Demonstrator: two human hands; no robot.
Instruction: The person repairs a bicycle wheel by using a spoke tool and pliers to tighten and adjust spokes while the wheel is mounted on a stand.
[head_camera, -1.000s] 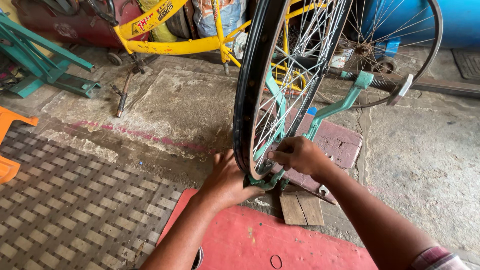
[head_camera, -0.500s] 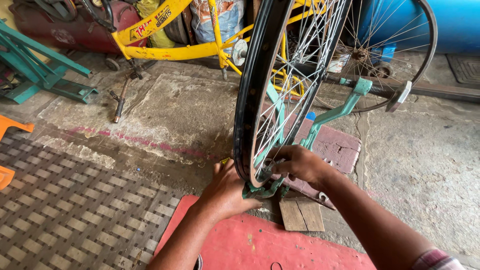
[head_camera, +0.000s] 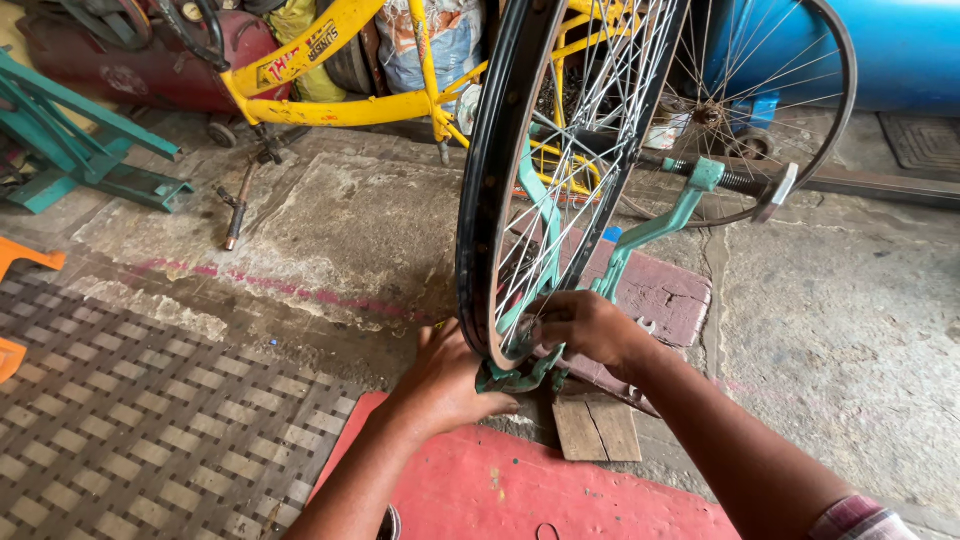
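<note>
A black bicycle wheel rim (head_camera: 478, 190) with silver spokes stands upright in a teal truing stand (head_camera: 650, 232). My left hand (head_camera: 442, 382) presses against the rim's lowest part from the left, fingers curled round the stand's base. My right hand (head_camera: 585, 326) reaches in from the right and pinches something among the spokes just above the rim's bottom; what it pinches is too small to make out.
A yellow bicycle frame (head_camera: 330, 70) leans at the back, with a second wheel (head_camera: 790, 110) behind the stand. A red mat (head_camera: 520, 490) lies under my arms, a woven mat (head_camera: 120, 410) at the left, and a metal tool (head_camera: 238, 205) on the concrete.
The view has shifted slightly. Both hands stay at the rim's bottom; my right hand has dropped a little lower among the spokes.
</note>
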